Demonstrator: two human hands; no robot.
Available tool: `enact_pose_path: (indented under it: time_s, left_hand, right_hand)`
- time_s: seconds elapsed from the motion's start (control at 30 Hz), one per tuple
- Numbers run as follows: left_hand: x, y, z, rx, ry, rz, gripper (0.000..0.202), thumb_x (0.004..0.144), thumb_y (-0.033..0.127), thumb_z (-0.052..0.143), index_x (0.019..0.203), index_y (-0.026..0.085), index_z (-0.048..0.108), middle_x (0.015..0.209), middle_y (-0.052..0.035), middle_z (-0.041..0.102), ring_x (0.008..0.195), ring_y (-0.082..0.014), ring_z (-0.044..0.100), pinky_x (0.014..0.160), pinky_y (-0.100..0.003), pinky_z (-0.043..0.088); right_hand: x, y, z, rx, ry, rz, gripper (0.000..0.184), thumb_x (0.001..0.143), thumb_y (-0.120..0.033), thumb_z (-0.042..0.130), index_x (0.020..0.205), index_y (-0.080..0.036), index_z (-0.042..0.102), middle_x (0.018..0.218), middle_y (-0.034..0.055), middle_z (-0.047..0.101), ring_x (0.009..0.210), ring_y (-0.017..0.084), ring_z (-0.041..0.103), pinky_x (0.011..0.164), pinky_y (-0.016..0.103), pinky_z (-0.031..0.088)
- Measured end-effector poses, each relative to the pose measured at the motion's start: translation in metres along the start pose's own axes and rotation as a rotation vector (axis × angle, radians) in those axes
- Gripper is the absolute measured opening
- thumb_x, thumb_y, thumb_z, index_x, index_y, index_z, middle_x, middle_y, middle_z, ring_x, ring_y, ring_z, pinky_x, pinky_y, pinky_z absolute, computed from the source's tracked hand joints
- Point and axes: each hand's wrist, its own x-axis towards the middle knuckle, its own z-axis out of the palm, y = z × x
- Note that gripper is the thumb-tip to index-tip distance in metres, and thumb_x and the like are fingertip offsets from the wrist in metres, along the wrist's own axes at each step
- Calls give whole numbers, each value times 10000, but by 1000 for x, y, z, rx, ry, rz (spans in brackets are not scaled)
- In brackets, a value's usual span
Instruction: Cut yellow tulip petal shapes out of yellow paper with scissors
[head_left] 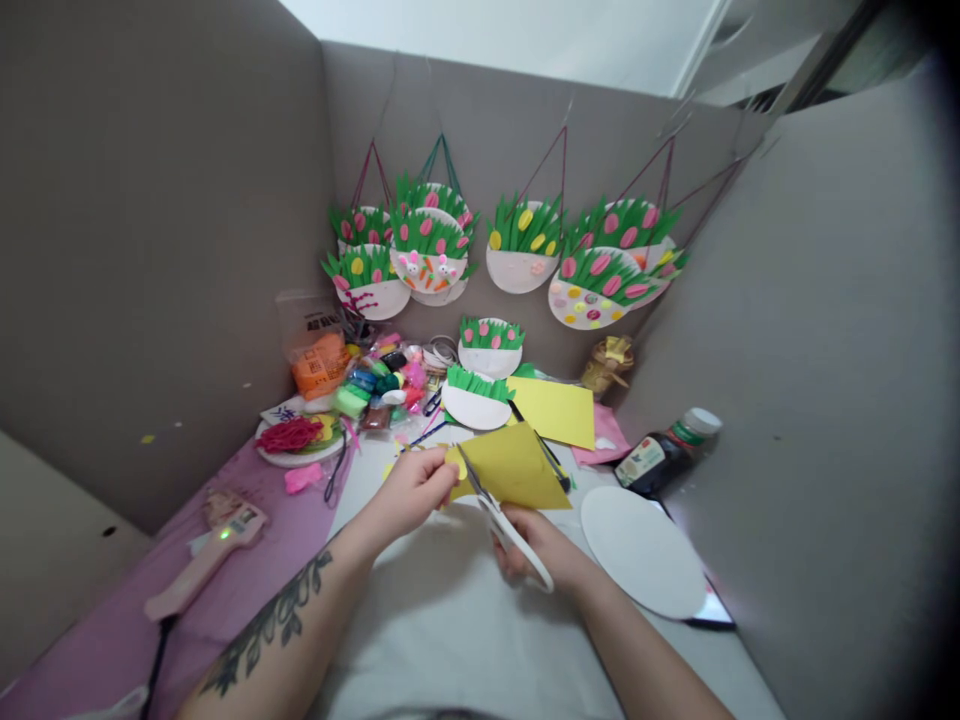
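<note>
My left hand (pixel 414 488) pinches a sheet of yellow paper (pixel 517 465) by its left end, where a rounded piece bends up beside the thumb. White-handled scissors (pixel 514 540) are in my right hand (pixel 536 548), with the fingers through the handles. The blades point up and left at the paper's edge, close to my left fingertips. Beyond the sheet lies a white half-round paper plate (pixel 476 408) with green paper grass along its top. A similar plate with pink shapes (pixel 490 350) leans behind it.
Several decorated plates (pixel 431 250) hang on the grey back wall. Bagged clay (pixel 382 385) and red yarn (pixel 290 434) lie left, with a pink glue gun (pixel 210 560) nearer. A white oval plate (pixel 641 550), a dark bottle (pixel 667 450) and yellow paper sheets (pixel 555 410) are right.
</note>
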Motion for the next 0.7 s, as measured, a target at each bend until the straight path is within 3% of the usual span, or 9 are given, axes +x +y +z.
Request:
enact_pose_path:
  time_s: [0.53,0.7]
  left_hand:
    - [0,3,-4,29,-2,7,262,796,276,422,566,168,488,517,28,502,515,-105,462,513,-214,328]
    - [0,3,-6,13,2,-11,266,788,292,435,556,171,483,508,24,507,515,-108,464,515,-214,337]
  right_hand:
    - [-4,-10,-5,-128,7,-52,136,582,-146,574,703,-178,520,634,-25,545,565,112,479,510,216,373]
    - [-4,-3,-5,-2,-24,-4,180,574,-149,588,731,-176,503,600,-35,563,523,109,502,494,219,401]
